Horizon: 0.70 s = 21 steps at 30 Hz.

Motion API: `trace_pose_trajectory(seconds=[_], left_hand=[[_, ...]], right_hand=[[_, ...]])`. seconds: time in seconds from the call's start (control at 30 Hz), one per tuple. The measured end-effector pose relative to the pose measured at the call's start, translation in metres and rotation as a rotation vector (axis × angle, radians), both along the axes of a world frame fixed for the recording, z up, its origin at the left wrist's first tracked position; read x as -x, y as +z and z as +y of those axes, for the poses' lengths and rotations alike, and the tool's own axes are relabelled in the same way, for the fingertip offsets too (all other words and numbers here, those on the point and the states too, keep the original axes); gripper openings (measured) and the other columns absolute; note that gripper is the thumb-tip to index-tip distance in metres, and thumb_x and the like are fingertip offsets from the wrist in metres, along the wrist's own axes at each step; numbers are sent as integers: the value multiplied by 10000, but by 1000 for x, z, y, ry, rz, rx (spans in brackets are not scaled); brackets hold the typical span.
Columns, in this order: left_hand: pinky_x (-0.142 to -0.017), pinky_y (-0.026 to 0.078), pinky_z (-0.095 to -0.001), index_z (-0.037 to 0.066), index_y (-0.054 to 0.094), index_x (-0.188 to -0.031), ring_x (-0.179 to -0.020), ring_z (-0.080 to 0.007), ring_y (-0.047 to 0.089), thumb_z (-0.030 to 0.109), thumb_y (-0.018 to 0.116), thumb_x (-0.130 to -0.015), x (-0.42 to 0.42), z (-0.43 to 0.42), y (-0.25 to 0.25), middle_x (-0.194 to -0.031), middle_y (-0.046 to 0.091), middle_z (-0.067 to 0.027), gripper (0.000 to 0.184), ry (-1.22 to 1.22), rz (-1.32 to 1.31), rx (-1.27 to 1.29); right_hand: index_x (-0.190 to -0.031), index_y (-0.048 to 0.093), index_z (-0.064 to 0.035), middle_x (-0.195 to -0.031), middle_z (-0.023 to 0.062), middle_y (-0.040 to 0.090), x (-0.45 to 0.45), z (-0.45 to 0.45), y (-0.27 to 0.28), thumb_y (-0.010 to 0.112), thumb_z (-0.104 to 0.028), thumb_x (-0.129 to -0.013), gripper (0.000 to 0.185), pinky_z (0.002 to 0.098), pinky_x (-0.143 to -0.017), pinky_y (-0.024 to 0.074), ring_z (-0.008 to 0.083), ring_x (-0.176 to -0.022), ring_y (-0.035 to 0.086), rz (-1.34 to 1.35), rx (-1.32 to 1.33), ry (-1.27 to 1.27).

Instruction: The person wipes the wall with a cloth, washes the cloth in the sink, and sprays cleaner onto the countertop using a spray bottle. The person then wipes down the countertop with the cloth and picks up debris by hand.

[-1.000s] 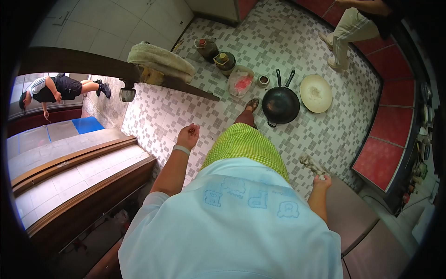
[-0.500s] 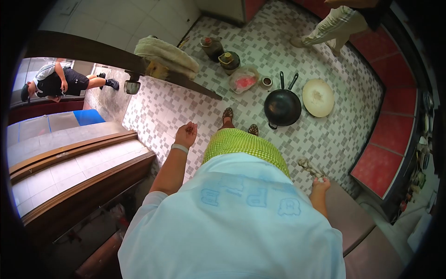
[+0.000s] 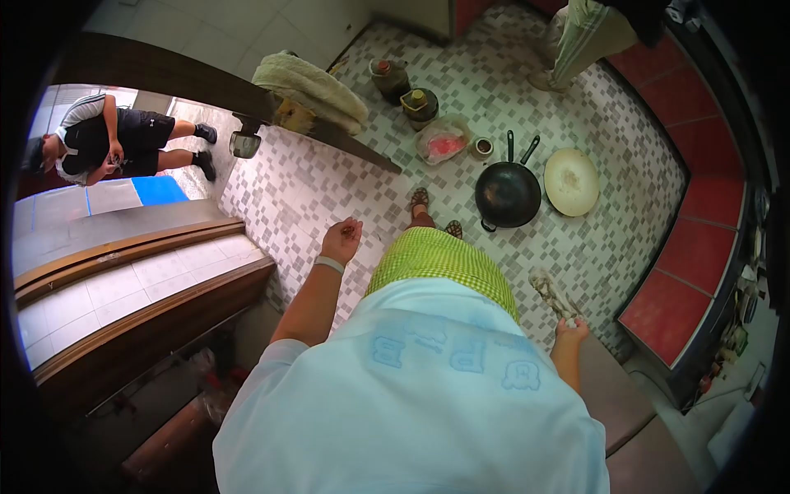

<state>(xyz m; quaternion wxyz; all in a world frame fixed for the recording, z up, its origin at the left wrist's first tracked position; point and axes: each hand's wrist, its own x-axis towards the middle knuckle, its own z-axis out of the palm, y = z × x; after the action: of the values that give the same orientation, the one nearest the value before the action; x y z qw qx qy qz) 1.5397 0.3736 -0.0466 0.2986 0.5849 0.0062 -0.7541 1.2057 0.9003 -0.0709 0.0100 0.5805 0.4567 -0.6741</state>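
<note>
My right hand is closed on a crumpled, greyish-beige rag, which hangs out past my fingers above the tiled floor. At my left side, my left hand is held in the air with its fingers curled inward. A small dark patch shows at its palm, too small to make out. Beyond my feet a black wok with two handles pointing away sits on the floor. Right of it lies a round cream-coloured lid or pan. Neither hand touches these.
Two dark jugs, a plastic bag with something pink and a small cup stand on the floor. A towel hangs over the door's edge. One person stands ahead right; another is outside the doorway. Red-fronted cabinets line the right.
The view has shifted slightly, so the floor items appear a little lower and further right. The person outside has both hands together now. My right hand keeps the rag.
</note>
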Motion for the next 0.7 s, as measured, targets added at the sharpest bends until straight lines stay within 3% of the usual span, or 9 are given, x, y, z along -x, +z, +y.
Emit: trace_pose_trajectory(seconds=[0.23,0.33,0.43,0.53,0.63,0.7], left_hand=[[-847,515,-320,-59,538,-843,-780,-215,561,-11,553,-828,33,-10,-16,-787,547,-118,53,-101,35,-41],[-848,517,-307,-52,542,-828,-788,-207,564,-11,573,-818,49,-24,-38,-793,550,-109,52,-152,96,-35],[-821,516,-288,-40,549,-833,-797,-202,569,30,582,-828,74,-29,-47,-804,557,-106,78,-204,134,8],[-801,514,-285,-34,560,-867,-856,-209,588,47,578,-838,105,-38,-49,-840,573,-102,88,-195,82,-105],[-801,510,-283,-30,562,-887,-899,-221,587,63,568,-851,128,-41,-47,-861,577,-101,101,-266,-4,-138],[-773,509,-280,-22,556,-868,-869,-224,590,75,557,-860,138,-41,-49,-826,580,-92,97,-279,-16,-150]], right_hand=[[-1276,409,-130,-1459,55,124,-21,-8,28,464,-68,-774,509,421,-977,327,227,-1312,197,-32,-29,-110],[-1360,302,-158,-1456,92,100,-32,-20,55,425,-75,-807,572,431,-982,305,257,-1299,202,-63,-51,-191],[-1345,330,-152,-1439,87,143,-42,-4,66,421,-73,-811,547,423,-962,326,258,-1269,243,-68,-112,-152],[-1278,401,-107,-1393,85,246,-48,28,57,455,-63,-778,505,420,-933,373,247,-1204,342,-54,-139,-260],[-1271,411,-112,-1362,88,296,-50,44,63,435,-68,-784,490,426,-925,377,258,-1166,380,-37,-40,-286],[-1255,424,-107,-1332,87,341,-46,18,83,421,-69,-783,474,438,-904,386,272,-1141,408,-69,-222,-342]])
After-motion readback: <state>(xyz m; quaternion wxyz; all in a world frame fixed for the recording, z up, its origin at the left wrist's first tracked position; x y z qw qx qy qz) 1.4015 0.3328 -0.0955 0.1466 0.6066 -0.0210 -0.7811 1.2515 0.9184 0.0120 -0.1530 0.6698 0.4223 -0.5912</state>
